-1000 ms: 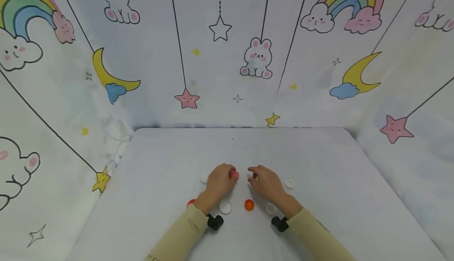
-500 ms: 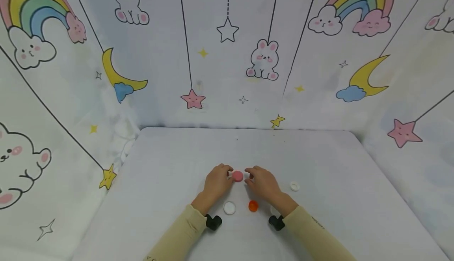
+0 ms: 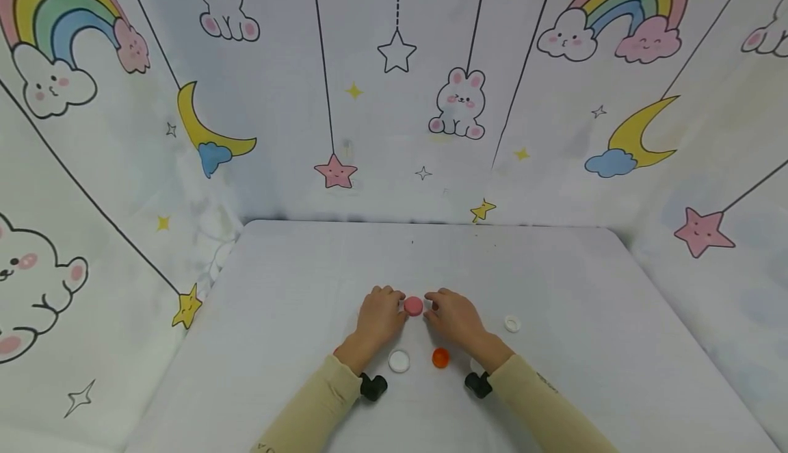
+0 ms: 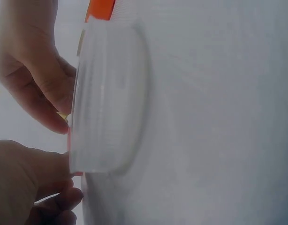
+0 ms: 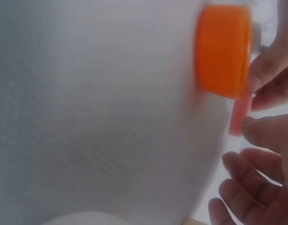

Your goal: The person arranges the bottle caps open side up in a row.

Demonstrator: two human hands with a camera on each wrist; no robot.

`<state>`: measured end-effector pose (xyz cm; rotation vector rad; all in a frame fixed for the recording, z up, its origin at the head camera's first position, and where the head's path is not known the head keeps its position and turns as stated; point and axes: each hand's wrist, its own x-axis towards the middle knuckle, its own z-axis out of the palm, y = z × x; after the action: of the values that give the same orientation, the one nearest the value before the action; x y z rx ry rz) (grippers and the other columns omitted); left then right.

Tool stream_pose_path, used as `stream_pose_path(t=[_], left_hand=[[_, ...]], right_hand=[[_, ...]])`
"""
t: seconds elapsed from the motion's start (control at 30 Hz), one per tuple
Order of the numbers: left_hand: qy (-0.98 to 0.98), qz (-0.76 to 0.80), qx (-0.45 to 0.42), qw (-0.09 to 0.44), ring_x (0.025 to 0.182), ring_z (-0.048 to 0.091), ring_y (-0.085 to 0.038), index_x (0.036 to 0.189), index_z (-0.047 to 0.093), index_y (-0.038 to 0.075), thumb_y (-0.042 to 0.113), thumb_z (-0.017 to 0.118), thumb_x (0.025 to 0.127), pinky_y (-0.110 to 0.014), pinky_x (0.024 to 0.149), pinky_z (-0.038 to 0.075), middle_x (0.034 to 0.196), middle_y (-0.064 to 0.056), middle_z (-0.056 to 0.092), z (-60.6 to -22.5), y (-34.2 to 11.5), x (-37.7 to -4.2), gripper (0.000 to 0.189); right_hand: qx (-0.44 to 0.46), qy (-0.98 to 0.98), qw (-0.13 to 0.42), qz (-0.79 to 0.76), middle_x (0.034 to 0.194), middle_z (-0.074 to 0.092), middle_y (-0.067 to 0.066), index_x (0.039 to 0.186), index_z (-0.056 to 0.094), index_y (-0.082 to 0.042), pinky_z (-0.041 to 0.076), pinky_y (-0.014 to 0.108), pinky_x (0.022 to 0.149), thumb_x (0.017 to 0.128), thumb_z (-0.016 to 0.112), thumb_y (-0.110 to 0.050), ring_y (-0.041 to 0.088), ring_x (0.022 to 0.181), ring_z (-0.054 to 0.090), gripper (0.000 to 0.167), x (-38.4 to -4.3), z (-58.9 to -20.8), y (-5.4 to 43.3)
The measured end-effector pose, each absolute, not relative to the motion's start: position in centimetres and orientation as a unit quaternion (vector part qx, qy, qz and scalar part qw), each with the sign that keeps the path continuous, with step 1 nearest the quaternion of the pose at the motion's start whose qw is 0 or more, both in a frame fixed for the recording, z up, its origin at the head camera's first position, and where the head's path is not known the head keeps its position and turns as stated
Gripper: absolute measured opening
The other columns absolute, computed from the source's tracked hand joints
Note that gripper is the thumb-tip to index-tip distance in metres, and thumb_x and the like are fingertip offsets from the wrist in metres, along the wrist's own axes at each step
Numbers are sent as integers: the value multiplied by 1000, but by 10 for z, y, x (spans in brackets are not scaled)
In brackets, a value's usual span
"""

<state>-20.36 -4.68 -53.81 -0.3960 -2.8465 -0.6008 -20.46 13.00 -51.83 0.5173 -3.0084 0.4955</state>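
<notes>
A pink bottle cap [image 3: 414, 306] lies flat on the table between my hands. My left hand [image 3: 378, 315] pinches its left edge with the thumb and index fingertip. On the other side, my right hand [image 3: 458, 319] has loosely bent fingers, the tips close to the cap's right edge in the head view. In the right wrist view, the pink cap [image 5: 240, 117] stands partly behind an orange cap [image 5: 223, 50], near the right thumb. A translucent white cap [image 4: 109, 98] hides most of the pink one in the left wrist view.
Nearer the body lie a white cap [image 3: 399, 361] and the orange cap [image 3: 440, 358]. A white ring-like cap [image 3: 511, 324] is right of the right hand. Another pale cap [image 3: 477, 366] is partly hidden by the right wrist. A patterned cloth [image 3: 394, 118] stands behind the table [image 3: 554, 254].
The head view has shifted slightly. The left hand has drawn back a little from the pink cap, which shows more fully now. The right hand's fingertips are nearer to it.
</notes>
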Motion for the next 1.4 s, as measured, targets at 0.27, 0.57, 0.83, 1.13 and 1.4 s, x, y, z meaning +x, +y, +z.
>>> stream_pose_path(t=[0.27,0.57,0.83,1.13,1.4], left_hand=[[-968,-188,-138,98,89,56,-24,103,73,9,25,80,80,-39,80,46,94,-6,65,-542,-46,-206,28],[-969,-184,-139,89,87,54,-23,101,74,11,27,79,81,-38,77,44,92,-5,63,-543,-44,-209,26],[-969,-191,-137,82,88,54,-23,102,75,12,28,78,83,-38,79,44,93,-4,63,-543,-44,-209,24],[-962,-213,-147,88,87,54,-23,100,74,12,25,77,83,-40,77,44,91,-4,63,-540,-44,-207,21],[-956,-235,-151,90,83,54,-21,101,73,11,25,78,83,-37,75,43,89,-2,64,-542,-43,-207,24]], right_hand=[[165,-976,24,143,78,57,-3,116,70,-8,49,32,69,83,78,-24,12,65,50,37,-210,-527,127],[165,-975,31,142,77,55,-3,110,73,-10,46,26,65,83,78,-26,12,64,47,32,-212,-531,124],[169,-974,43,144,76,54,-3,108,74,-11,44,26,64,84,77,-26,12,63,46,29,-211,-532,122],[171,-974,48,141,78,54,-2,107,73,-10,45,29,66,85,76,-28,13,65,46,29,-208,-530,123],[167,-974,38,145,83,62,-1,110,72,-10,50,33,75,85,76,-30,13,71,53,32,-208,-528,125]])
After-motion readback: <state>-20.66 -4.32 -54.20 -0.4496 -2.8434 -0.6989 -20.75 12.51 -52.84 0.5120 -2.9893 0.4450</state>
